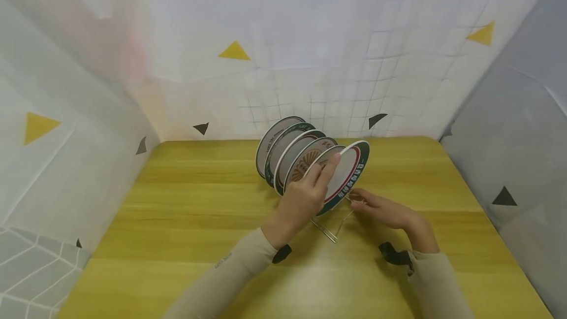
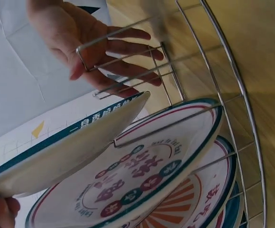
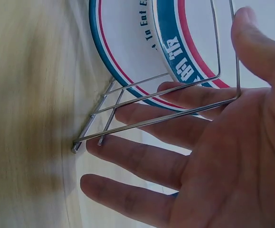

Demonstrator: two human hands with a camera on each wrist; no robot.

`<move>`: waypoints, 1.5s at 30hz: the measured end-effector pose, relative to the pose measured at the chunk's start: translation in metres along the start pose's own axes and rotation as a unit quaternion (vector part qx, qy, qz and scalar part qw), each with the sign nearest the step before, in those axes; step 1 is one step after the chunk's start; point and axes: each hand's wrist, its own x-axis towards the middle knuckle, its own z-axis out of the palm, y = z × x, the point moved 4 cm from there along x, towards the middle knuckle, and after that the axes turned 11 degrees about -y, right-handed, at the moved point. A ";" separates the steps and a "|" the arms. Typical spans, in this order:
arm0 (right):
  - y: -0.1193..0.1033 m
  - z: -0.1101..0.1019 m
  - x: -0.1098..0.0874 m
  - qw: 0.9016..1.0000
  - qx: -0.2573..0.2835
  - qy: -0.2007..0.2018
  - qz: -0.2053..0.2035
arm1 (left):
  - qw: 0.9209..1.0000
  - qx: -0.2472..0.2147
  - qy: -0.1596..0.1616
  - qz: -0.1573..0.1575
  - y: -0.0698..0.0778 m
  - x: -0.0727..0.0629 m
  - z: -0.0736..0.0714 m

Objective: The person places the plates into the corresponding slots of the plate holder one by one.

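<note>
My left hand (image 1: 305,198) pinches the upper rim of a white plate (image 1: 347,174) with a green border, a red line and white lettering. This plate leans outward over the near end of a wire dish rack (image 1: 325,230); in the left wrist view its lower edge is among the rack's wires. Several more plates (image 1: 288,144) stand on edge in a row behind it, some with printed patterns. At the rack's near end is my right hand (image 1: 385,210), its fingers spread and nearly straight against the end wires (image 3: 156,118), holding nothing.
The rack stands on a yellow wood-grain table (image 1: 199,201). Pale sheet walls (image 1: 310,38) with yellow and black triangles rise at the back and both sides. Dark straps (image 1: 394,255) are on both wrists.
</note>
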 end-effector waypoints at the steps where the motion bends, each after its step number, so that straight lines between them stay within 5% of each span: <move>1: 0.000 0.001 -0.001 1.000 0.001 0.001 0.003 | 1.000 0.002 -0.002 0.004 0.002 -0.001 0.001; 8: -0.007 0.005 -0.003 1.000 -0.005 0.000 0.002 | 0.999 -0.003 -0.031 0.016 0.007 -0.014 0.020; 13: -0.009 0.004 -0.001 1.000 -0.017 0.005 -0.026 | 1.000 0.002 -0.031 -0.003 0.004 -0.021 0.031; 25: 0.005 -0.001 0.004 1.000 0.014 -0.004 -0.020 | 0.996 0.037 -0.062 -0.043 0.004 -0.025 0.029; 30: 0.022 -0.007 -0.003 0.998 0.045 -0.001 -0.035 | 0.996 0.078 -0.004 -0.036 0.015 -0.030 0.007; 33: 0.025 -0.012 -0.007 0.996 0.075 0.006 -0.058 | 0.998 0.056 0.028 -0.021 0.030 -0.035 -0.006; 35: 0.025 -0.014 -0.008 0.994 0.083 0.010 -0.068 | 0.999 0.011 -0.002 -0.030 0.039 -0.038 -0.004; 37: 0.025 -0.014 -0.007 0.994 0.080 0.012 -0.071 | 0.994 -0.047 -0.072 -0.067 0.046 -0.042 0.007; 41: 0.027 -0.011 -0.001 0.995 0.076 0.005 -0.065 | 0.955 -0.093 -0.229 -0.166 0.054 -0.055 0.041; 43: 0.029 -0.009 0.001 0.995 0.079 0.001 -0.064 | 0.939 -0.085 -0.273 -0.191 0.056 -0.061 0.058; 45: 0.030 -0.007 0.002 0.994 0.090 -0.002 -0.064 | 0.936 -0.067 -0.285 -0.196 0.058 -0.065 0.070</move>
